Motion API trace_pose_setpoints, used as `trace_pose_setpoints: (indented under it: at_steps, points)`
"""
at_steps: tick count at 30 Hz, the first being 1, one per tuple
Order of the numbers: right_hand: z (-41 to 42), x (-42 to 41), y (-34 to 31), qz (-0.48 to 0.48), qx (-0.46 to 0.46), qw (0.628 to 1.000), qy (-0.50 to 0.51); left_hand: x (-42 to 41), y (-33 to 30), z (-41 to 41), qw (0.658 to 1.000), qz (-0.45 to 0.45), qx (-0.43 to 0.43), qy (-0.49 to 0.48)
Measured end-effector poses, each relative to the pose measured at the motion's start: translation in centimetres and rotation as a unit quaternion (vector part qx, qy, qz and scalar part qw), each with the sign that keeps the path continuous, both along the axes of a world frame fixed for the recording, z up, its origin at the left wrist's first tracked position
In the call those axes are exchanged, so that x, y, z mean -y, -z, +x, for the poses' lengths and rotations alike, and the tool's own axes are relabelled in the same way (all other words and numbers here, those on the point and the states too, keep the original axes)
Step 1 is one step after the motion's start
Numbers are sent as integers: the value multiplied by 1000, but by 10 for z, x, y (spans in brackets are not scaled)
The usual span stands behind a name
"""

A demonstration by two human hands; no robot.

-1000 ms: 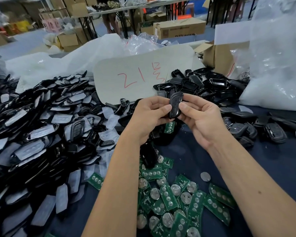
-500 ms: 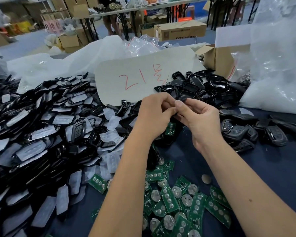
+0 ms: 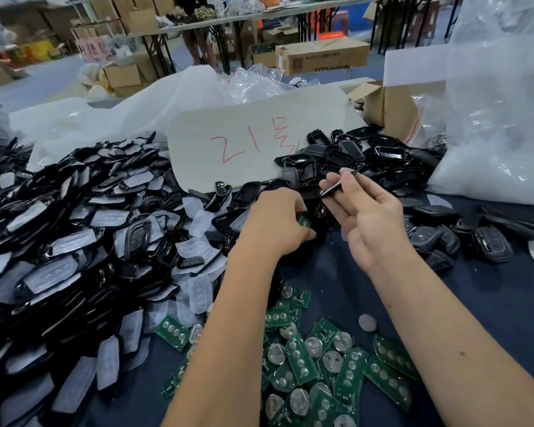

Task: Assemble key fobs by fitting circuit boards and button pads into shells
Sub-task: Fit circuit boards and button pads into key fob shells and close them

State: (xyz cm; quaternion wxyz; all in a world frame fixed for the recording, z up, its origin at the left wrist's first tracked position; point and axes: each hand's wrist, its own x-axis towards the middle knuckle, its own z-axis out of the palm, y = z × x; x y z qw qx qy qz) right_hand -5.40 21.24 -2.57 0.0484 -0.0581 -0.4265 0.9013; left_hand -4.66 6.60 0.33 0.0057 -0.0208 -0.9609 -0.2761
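Note:
My right hand (image 3: 364, 217) pinches a thin black shell piece (image 3: 336, 184) between thumb and fingers, seen edge-on, above the table's middle. My left hand (image 3: 275, 224) has dropped lower, curled round a green circuit board (image 3: 305, 222) at the edge of a dark heap. Several green circuit boards (image 3: 324, 365) with round coin cells lie scattered in front of my forearms. A big pile of black shells with translucent button pads (image 3: 74, 248) fills the left. Empty black shell halves (image 3: 346, 155) are heaped behind my hands.
A cardboard sign (image 3: 253, 143) with red writing leans at the back centre. Assembled fobs (image 3: 463, 238) lie at the right on the dark blue cloth (image 3: 490, 303). A large clear plastic bag (image 3: 500, 118) stands far right, a cardboard box (image 3: 389, 106) beside it. A loose coin cell (image 3: 367, 322) lies near my right forearm.
My hands held one black fob together a second ago. They have parted: the right keeps a thin shell piece and has lifted, the left has moved down and grips a circuit board.

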Motion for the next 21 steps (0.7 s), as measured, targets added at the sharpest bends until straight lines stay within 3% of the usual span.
trace_pose_setpoints:
  at_steps: [2, 4, 7, 9, 14, 21]
  points:
    - [0, -3, 0, -21, -7, 1000, -16, 1, 3, -1, 998, 54, -5, -16]
    - [-1, -7, -1, -33, -17, 998, -51, 2, 6, -1, 985, 163, 4, -55]
    - [-2, -12, -1, -18, -39, 993, -112, 6, 6, 0, 921, 372, 37, -111]
    - [-1, -13, 2, 0, -43, 989, -144, 8, 4, 1, 876, 462, 46, -133]
    - [0, -10, 9, 30, -33, 976, -212, 15, 7, 0, 836, 522, 67, -151]
    - [2, -9, 9, 41, -37, 977, -207, 20, 9, 0, 822, 546, 85, -138]
